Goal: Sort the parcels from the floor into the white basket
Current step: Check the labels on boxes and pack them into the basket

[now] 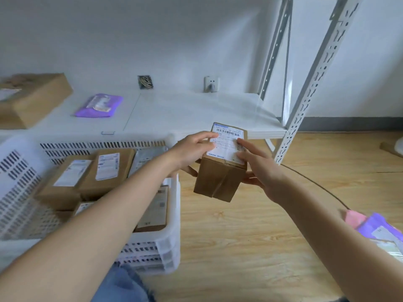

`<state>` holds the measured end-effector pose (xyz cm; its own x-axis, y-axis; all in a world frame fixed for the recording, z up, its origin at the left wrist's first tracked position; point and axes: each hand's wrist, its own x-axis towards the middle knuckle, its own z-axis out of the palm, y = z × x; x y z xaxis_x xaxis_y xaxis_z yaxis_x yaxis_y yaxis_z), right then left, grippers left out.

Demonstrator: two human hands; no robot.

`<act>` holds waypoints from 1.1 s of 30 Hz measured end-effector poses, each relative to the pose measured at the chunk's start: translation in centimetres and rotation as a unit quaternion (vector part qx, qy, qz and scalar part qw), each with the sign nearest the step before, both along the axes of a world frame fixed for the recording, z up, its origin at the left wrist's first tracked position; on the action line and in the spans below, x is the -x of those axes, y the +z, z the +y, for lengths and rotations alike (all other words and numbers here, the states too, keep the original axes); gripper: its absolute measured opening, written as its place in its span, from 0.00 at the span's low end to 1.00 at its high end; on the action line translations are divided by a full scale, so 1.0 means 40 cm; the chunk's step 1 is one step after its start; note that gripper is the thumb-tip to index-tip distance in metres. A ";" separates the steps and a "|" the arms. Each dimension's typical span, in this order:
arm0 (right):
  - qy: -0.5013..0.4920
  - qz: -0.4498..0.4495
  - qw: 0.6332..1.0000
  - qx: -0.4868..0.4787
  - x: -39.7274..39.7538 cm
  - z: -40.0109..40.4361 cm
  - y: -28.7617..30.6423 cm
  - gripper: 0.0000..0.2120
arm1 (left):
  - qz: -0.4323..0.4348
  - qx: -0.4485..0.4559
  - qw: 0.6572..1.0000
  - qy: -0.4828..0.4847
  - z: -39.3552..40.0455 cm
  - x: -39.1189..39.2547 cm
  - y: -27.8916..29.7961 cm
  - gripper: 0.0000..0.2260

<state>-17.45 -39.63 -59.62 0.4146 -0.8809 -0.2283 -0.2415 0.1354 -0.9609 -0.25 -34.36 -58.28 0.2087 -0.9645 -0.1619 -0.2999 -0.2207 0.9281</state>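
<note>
Floor: light wood-grain planks, smooth, with a thin dark cable curving across it at right.

Shelf rack: white-painted slotted metal angle posts, with a flat white board as the lowest shelf. On that board sit a large brown cardboard box at far left and a flat purple plastic mailer, soft and wrinkled, well apart from it.

White basket: rigid plastic, rectangular, walls perforated with rows of narrow slots, rounded corners. It stands on the floor at left, just in front of the shelf. Inside are several flat brown cardboard parcels with white printed labels, stacked and overlapping; a grey plastic bag lies against the far wall.

Small box: brown cardboard, block-shaped, clear tape down the seam of the near face, white barcode label covering the top. It is held in the air above the floor, just right of the basket's near-right corner, tilted slightly and not inside the basket.

Left hand: clamped on the small box, fingers over the label, thumb on the left side.
Right hand: also gripping the small box, fingers on the label's right edge, thumb under the right side.

Bottom right on the floor: a soft pile of mailers, purple and pink plastic, partly cut off by the frame edge.
</note>
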 end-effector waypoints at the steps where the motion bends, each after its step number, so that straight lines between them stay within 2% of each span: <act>1: 0.012 -0.002 1.000 -0.001 -0.039 0.014 -0.001 0.19 | -0.003 0.002 1.000 0.009 0.024 -0.040 0.001 0.10; 9: 0.131 -0.024 0.991 -0.024 -0.354 0.128 -0.036 0.19 | -0.014 -0.018 0.995 0.092 0.211 -0.350 -0.010 0.11; 17: 0.196 -0.031 0.977 -0.079 -0.619 0.219 -0.083 0.18 | -0.061 -0.043 0.987 0.145 0.335 -0.599 -0.066 0.11; 23: 0.252 -0.022 0.959 -0.125 -0.770 0.261 -0.152 0.19 | -0.072 -0.072 0.976 0.191 0.405 -0.738 -0.138 0.11; 33: 0.335 -0.028 0.923 -0.187 -0.952 0.320 -0.275 0.23 | -0.114 -0.155 0.962 0.196 0.493 -0.931 -0.220 0.10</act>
